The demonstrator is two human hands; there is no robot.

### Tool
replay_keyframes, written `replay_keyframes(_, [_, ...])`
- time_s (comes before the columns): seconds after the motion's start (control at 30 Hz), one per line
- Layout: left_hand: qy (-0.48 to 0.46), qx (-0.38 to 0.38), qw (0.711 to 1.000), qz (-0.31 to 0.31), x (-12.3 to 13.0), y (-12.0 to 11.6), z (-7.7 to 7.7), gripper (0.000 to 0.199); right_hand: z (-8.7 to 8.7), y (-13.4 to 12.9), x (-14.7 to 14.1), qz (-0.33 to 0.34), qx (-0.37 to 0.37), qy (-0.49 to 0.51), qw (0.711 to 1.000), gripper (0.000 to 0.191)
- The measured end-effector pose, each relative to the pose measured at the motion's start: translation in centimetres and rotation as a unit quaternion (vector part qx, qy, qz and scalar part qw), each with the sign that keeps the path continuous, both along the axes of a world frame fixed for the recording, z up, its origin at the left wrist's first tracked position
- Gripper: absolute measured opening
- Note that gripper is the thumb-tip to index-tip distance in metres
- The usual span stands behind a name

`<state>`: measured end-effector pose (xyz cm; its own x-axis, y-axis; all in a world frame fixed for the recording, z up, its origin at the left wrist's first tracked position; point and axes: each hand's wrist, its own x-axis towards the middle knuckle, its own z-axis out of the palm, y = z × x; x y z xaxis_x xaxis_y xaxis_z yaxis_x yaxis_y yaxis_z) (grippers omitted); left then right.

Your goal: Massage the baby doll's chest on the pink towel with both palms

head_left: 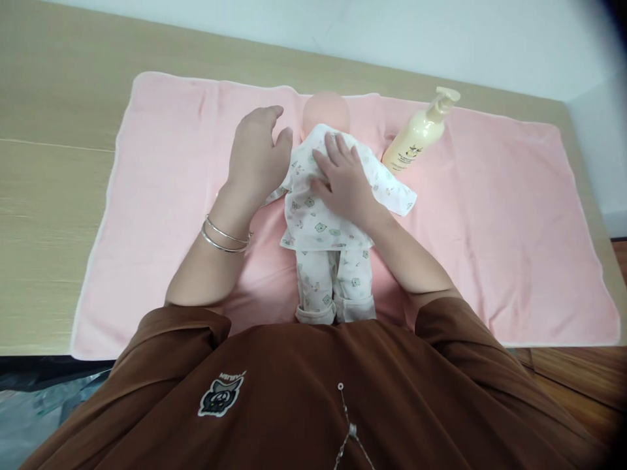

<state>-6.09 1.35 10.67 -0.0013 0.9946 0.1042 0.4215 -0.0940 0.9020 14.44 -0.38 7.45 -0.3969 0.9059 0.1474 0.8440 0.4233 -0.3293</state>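
Note:
A baby doll point(326, 112) lies stretched out on a pink blanket point(166, 170), its head away from me and no face showing. It wears a white printed top point(323, 228) and matching trousers point(316, 281) with turned-up cuffs. My right hand point(343, 179) rests on the upper part of the top, fingers spread, holding nothing. Beside the doll's shoulder, over its left-side sleeve, is my left hand point(259, 153), thumb apart from the fingers and nothing visible in it. Whether it touches the sleeve I cannot tell. The other sleeve point(394, 189) stretches out to the right.
A pale yellow pump bottle point(416, 138) is on the blanket just right of the doll's head, close to the sleeve. Under the blanket is a light wooden table point(53, 189), with a white wall point(490, 46) behind it.

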Motion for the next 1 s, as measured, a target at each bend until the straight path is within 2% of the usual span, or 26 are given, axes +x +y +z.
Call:
replay_keyframes(0.1, [-0.024,0.002,1.0,-0.003,0.3,-0.5,0.5,0.05,0.0,-0.3,-0.3,0.0,-0.003,0.002,1.0,0.056])
replay_keyframes(0.2, [0.016,0.006,1.0,0.005,0.4,-0.7,0.6,0.049,0.7,-0.5,-0.4,-0.024,0.024,-0.005,0.999,0.055])
replay_keyframes(0.3, [0.051,0.009,0.999,0.006,0.5,-0.7,0.5,0.051,0.9,-0.5,-0.5,-0.028,0.001,-0.028,0.999,0.061])
replay_keyframes(0.4, [0.014,0.013,1.0,-0.01,0.5,-0.7,0.4,0.05,0.9,-0.4,-0.5,-0.015,-0.018,-0.025,0.999,0.061])
replay_keyframes(0.47, [0.0,0.009,1.0,-0.015,0.5,-0.9,0.6,0.051,1.0,-0.5,-0.4,-0.016,0.007,-0.013,1.0,0.059])
replay_keyframes(0.57, [0.043,0.0,0.999,0.0,0.7,-1.2,1.1,0.053,0.7,-0.6,-0.3,-0.015,0.041,-0.005,0.999,0.058])
replay_keyframes(0.73, [0.112,0.011,0.994,0.014,1.4,-1.7,1.7,0.048,-0.4,-0.1,-0.2,0.011,-0.021,-0.019,1.0,0.059])
replay_keyframes(0.83, [0.098,0.028,0.995,0.004,1.8,-1.9,1.2,0.041,1.2,-0.3,0.8,-0.018,-0.025,0.021,0.999,0.05])
replay_keyframes(1.0, [-0.008,0.038,0.999,-0.029,3.1,-2.3,0.4,0.032,7.0,-0.6,5.7,-0.099,0.046,0.116,0.987,0.054])
